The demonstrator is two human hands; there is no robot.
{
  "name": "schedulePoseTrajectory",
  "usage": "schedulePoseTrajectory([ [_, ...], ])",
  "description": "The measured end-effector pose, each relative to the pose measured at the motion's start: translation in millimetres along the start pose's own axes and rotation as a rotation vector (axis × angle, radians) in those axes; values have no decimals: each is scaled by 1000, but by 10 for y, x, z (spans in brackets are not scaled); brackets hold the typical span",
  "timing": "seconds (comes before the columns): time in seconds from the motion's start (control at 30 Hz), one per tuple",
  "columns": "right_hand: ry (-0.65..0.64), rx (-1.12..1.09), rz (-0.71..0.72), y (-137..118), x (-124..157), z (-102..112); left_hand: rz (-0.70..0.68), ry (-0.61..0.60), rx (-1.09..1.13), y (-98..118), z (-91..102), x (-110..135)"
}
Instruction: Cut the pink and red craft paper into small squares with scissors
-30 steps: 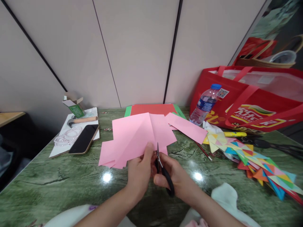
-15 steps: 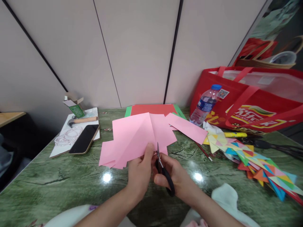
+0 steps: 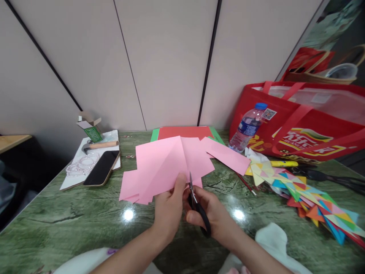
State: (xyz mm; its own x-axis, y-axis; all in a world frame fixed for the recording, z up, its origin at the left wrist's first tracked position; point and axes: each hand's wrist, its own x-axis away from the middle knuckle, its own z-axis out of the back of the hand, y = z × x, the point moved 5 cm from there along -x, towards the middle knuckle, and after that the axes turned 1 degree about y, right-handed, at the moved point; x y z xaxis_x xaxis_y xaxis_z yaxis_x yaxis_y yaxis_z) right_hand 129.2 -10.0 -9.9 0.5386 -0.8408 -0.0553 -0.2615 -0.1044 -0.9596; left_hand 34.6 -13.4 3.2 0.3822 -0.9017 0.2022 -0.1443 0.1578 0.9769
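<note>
Presently pinches the pink paper [image 3: 162, 163] in the left hand [image 3: 169, 213], with thumb laid over the near edge and other digits mostly hidden, so no telling exactly how tightly. Grasps the scissors [image 3: 202, 215] in the right hand [image 3: 215, 213], curled around the black handles, with slim blades pointing away from the body just beside the left thumb. Cannot tell about paper between those blades. Supports the paper at mid-view, above the tabletop [image 3: 76, 217] and nearer than the red sheet [image 3: 185, 132].

Could easily nick the left thumb or the tucked-under digits, judging by such closeness to the steel. Could also stray off line through buckling, with the paper creased and apparently gripped only near one edge. Might tear it, too, from uneven tension between the hands.

Reaches in with both forearms from below, converging near the centre; holds the left hand angled forward, with thumb extended, and the right turned inward, with thumb pointing leftward.
</note>
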Motion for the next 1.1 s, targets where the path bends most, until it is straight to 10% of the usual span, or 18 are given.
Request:
schedulePoseTrajectory([
  [1.1, 36, 4, -93, 18, 11, 2, 123, -100, 88, -90, -48, 21],
])
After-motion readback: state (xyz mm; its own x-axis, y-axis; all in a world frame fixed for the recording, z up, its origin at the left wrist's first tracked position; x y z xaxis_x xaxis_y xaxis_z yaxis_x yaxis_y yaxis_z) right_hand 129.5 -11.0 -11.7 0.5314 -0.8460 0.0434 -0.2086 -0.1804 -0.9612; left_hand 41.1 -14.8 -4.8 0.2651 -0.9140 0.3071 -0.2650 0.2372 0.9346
